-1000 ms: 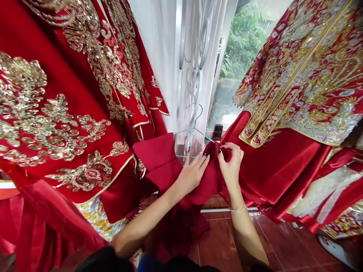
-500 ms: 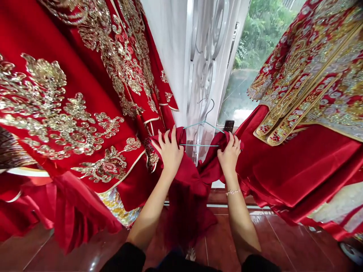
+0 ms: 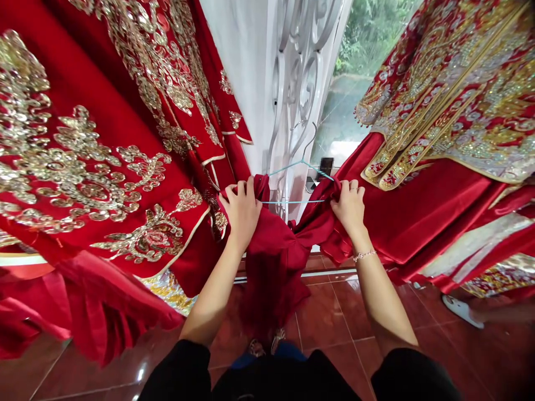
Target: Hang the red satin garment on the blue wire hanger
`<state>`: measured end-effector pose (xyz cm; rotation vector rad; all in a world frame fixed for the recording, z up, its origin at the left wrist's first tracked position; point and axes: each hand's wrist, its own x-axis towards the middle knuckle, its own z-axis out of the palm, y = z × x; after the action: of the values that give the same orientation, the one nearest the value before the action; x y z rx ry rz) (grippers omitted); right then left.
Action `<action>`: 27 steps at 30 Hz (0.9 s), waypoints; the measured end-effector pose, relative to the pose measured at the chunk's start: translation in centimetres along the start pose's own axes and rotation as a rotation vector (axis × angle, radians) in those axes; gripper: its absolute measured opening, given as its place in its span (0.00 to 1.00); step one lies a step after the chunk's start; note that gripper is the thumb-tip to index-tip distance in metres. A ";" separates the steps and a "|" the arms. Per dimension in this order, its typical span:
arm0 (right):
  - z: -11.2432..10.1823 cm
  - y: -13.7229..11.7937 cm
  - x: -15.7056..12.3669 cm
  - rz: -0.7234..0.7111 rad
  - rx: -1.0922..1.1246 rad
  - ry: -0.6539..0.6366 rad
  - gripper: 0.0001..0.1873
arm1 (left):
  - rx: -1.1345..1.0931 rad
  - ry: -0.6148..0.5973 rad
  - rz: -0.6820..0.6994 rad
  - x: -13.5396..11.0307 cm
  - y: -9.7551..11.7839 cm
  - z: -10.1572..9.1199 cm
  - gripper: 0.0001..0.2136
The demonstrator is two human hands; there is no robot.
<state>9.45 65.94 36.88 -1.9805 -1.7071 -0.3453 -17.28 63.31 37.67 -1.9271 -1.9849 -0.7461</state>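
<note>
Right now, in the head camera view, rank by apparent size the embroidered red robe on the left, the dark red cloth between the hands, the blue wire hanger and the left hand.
1. Embroidered red robe
2. Dark red cloth
3. Blue wire hanger and left hand: unsure, hanger wider but thin, hand nearer the camera.

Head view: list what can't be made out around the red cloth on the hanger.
Head view only:
- Ends of the teal wire hanger: hidden by the red satin cloth and the hands.
- Shape of the cloth: hidden by its own folds, the left hand and the right hand.
- Dark object behind the hanger: blurred out.
- White slipper: its wearer is cut off by the right edge.
</note>
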 end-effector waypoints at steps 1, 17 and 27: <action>0.1 -0.1 -0.2 0.004 -0.004 0.026 0.22 | 0.010 -0.002 0.003 0.0 -0.1 -0.2 0.27; -0.9 0.5 0.0 0.024 -0.030 0.139 0.20 | 0.037 -0.157 0.049 2.4 -2.7 -2.5 0.23; -2.9 2.1 1.4 -0.012 -0.080 -0.090 0.19 | 0.056 -0.346 0.084 2.9 -2.8 -4.6 0.23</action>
<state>12.10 65.42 39.60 -2.0726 -1.7868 -0.3376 -20.96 63.35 42.53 -2.2110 -2.0692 -0.3492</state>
